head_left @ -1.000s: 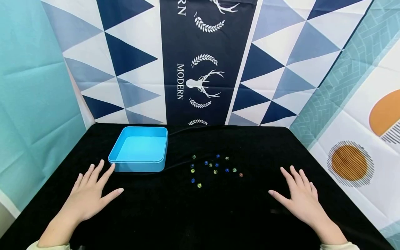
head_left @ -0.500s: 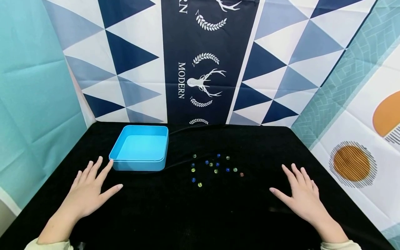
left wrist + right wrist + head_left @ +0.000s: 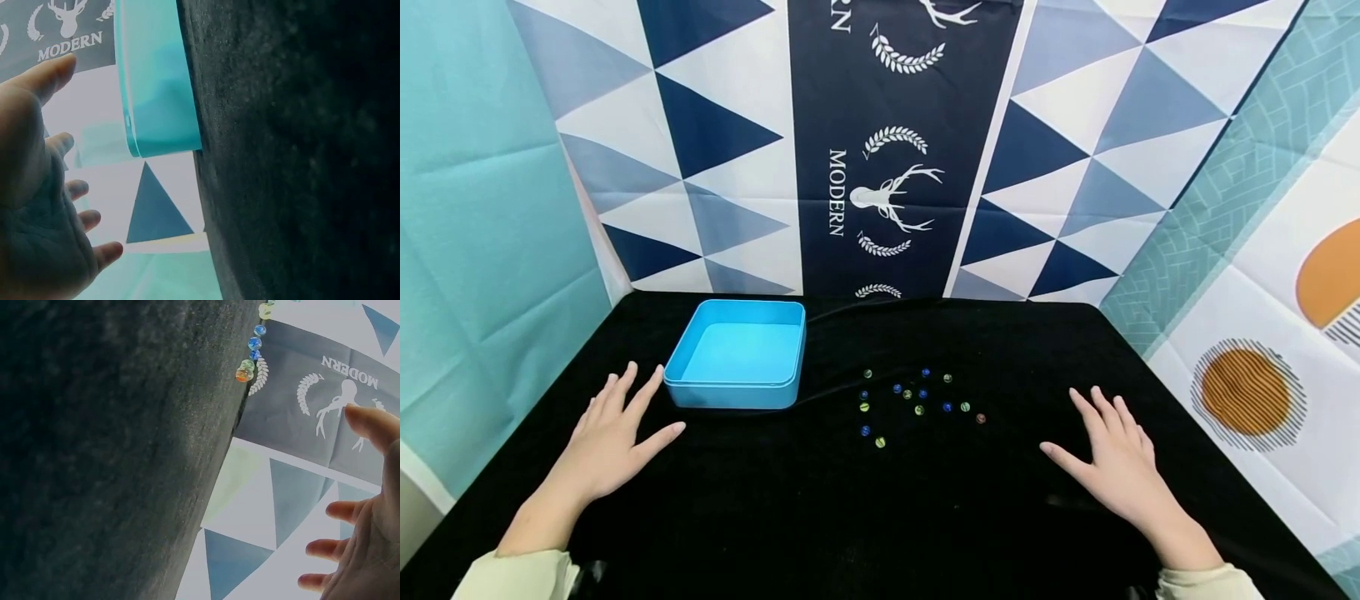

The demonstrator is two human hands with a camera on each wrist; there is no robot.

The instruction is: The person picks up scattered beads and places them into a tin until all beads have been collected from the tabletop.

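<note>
My left hand (image 3: 601,454) is held palm down with spread fingers, its index fingertip close to the near left corner of a blue square box (image 3: 733,396). The box has no lid on it and its inside looks bare. On the right, my right hand (image 3: 1116,467) hovers with fingers spread, holding nothing. Several small glass marbles lie scattered between the hands, among them a blue marble (image 3: 865,431), a yellow-green marble (image 3: 881,442) and a reddish marble (image 3: 981,418). In the right wrist view some marbles, including an orange marble (image 3: 242,375), line up along the table's surface.
A black cloth (image 3: 850,517) covers the table. Behind it hangs a patterned curtain (image 3: 722,150) with triangles and deer heads. A teal curtain (image 3: 490,208) borders the left side, and a white cloth with orange circles (image 3: 1247,400) borders the right.
My left hand has drawn slightly left and up, its index finger now just beside the box corner. The right hand has shifted a little left and up. Box and marbles stay put.
</note>
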